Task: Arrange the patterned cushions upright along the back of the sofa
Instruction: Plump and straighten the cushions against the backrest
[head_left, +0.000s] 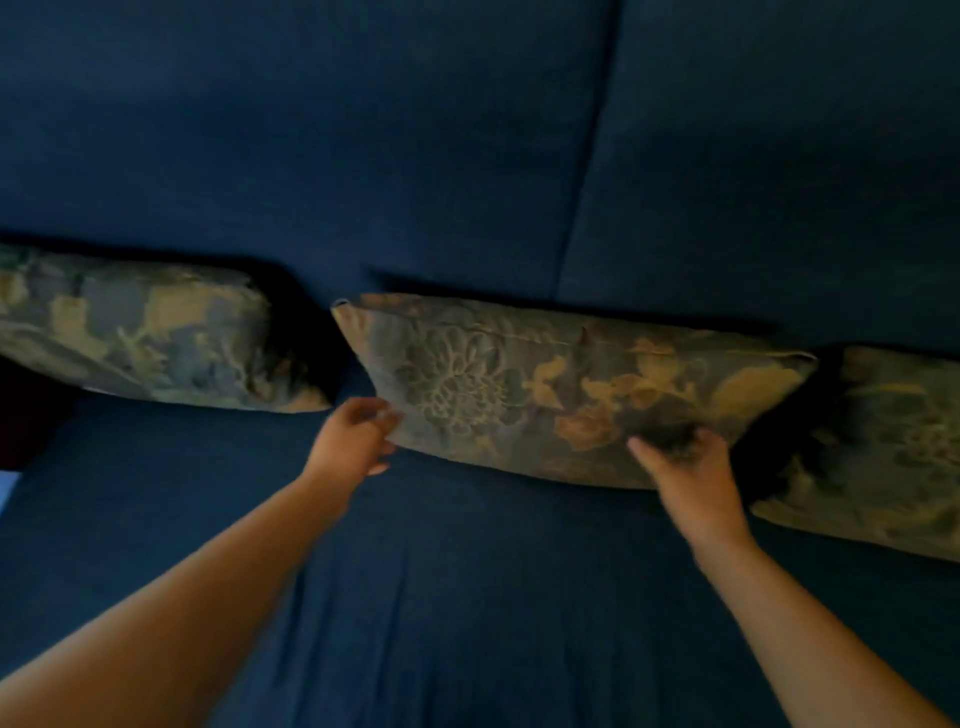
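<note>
Three floral cushions in blue and gold stand along the back of the dark blue sofa (467, 156). The middle cushion (561, 384) leans upright against the backrest. My left hand (353, 436) touches its lower left corner with the fingers curled on the edge. My right hand (685, 467) grips its lower right edge, thumb out to the left. The left cushion (150, 332) and the right cushion (883, 447) rest against the backrest, untouched. The picture is dim and slightly blurred.
The blue seat (467, 597) stretches below the cushions, under my forearms. A vertical seam (587, 156) splits the backrest. A dark gap (31, 410) lies at the sofa's left end, with a pale patch at the frame edge.
</note>
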